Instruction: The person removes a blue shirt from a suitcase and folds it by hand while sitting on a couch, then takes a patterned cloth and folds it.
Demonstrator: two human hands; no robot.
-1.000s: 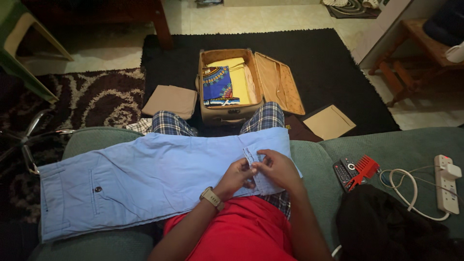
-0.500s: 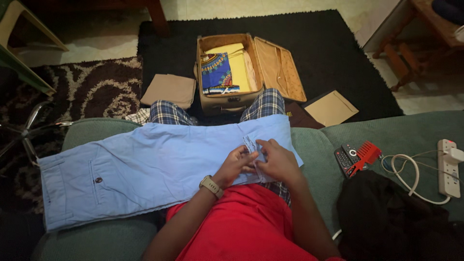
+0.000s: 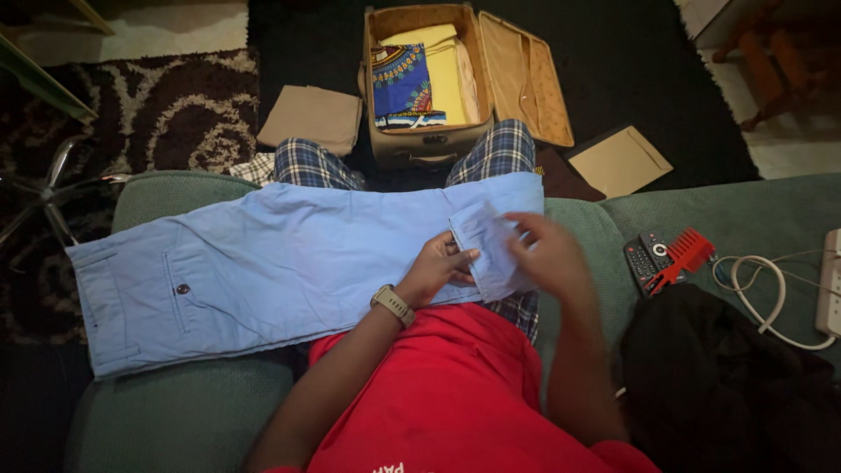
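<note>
Light blue trousers point(image 3: 263, 263) lie flat across my lap and the green sofa point(image 3: 683, 219), waistband to the left, leg hems to the right. My left hand point(image 3: 442, 267), with a watch on the wrist, pinches the edge of the turned-up hem. My right hand point(image 3: 547, 254), blurred, rests on the right end of the hem with fingers spread; whether it grips the cloth is unclear. The cuff is folded back into a wide flap.
An open brown suitcase point(image 3: 517, 79) with folded yellow and patterned clothes stands on the black rug. A folded tan cloth point(image 3: 311, 114) and a brown envelope point(image 3: 618, 162) lie beside it. On the sofa: a remote point(image 3: 644, 258), red comb point(image 3: 688, 254), white cable, black bundle point(image 3: 727, 377).
The narrow cuff strip both hands pinched is now a wider turned-back flap. My right hand has slid right along the hem. The view has tilted downward.
</note>
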